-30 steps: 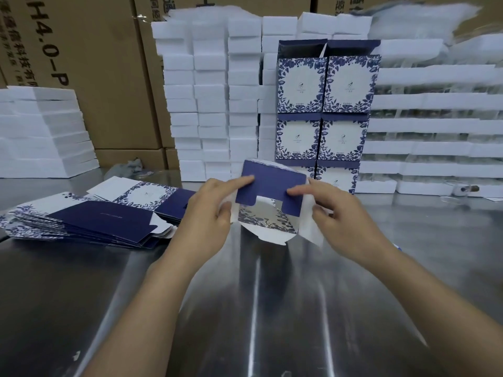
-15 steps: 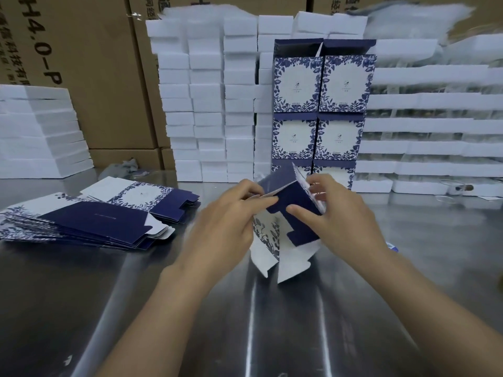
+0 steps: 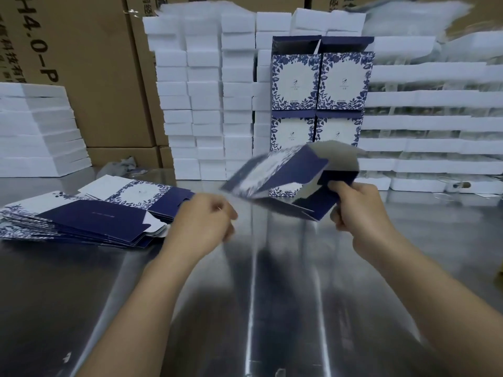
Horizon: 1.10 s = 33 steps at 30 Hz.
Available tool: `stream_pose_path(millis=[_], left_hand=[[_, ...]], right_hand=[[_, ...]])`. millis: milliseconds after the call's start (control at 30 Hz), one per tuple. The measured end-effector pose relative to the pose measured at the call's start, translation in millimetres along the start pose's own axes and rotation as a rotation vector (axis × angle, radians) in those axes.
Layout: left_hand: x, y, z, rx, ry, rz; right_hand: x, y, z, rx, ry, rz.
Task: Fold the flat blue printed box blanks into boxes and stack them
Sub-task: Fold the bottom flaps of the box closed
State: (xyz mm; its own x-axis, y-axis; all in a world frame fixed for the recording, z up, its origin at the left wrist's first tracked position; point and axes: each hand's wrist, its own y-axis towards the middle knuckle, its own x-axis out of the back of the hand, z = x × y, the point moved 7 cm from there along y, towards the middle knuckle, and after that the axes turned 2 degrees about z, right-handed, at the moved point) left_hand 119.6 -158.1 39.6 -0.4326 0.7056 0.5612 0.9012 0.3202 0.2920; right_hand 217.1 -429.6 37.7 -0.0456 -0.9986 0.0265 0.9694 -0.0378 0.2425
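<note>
Box (image 3: pixel 294 175), half-formed and blurred, hangs from right hand (image 3: pixel 353 210) gripping its dark flap; left hand (image 3: pixel 204 227), clenched empty, sits beside blanks (image 3: pixel 89 216), probably for next pick.

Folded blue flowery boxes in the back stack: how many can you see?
5 folded boxes. Two side by side on top, two under them, and one at the bottom left, peeking from behind the blurred box in the right hand. Another may be hidden there.
</note>
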Motion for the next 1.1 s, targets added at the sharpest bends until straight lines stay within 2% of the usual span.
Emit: stream_pose_path(millis=[100, 167, 233, 300, 467, 600, 733, 867, 967, 1100], left_hand=[[-42.5, -9.6, -5.0, -0.029, -0.075, 0.389], [-62.5, -19.5, -20.8, -0.119, -0.222, 0.471], [-67.5, -23.8, -35.5, -0.180, -0.340, 0.403], [-64.1, -26.3, -46.5, -0.150, -0.465, 0.324], [-62.6, -25.7, -45.2, -0.011, -0.728, 0.098], [-63.3, -25.9, -40.8, 0.027, -0.837, 0.029], [-65.3, -26.0, -33.3, 0.099, -0.746, 0.033], [-72.7, -24.3, -35.4, 0.112, -0.799, 0.055], [-82.6, -25.7, -38.2, 0.088, -0.715, 0.091], [-82.9, -24.7, -32.8, 0.114, -0.714, 0.061]], right_hand=[[-20.6, -14.3, -5.7, -0.065, 0.232, 0.058], [-41.2, -26.3, -9.1, -0.109, 0.322, 0.173], [-59.3, -38.9, -8.9, -0.148, 0.375, 0.316], [-68.7, -46.9, -4.5, -0.146, 0.413, 0.387], [-72.7, -55.1, 3.6, -0.064, 0.419, 0.320], [-79.3, -60.0, -2.2, -0.105, 0.412, 0.329], [-98.3, -72.3, -9.3, -0.222, 0.460, 0.522], [-99.1, -72.1, -6.0, -0.173, 0.503, 0.468], [-98.0, -72.8, -4.7, -0.141, 0.429, 0.444], [-96.6, -73.1, -10.3, -0.209, 0.355, 0.442]])
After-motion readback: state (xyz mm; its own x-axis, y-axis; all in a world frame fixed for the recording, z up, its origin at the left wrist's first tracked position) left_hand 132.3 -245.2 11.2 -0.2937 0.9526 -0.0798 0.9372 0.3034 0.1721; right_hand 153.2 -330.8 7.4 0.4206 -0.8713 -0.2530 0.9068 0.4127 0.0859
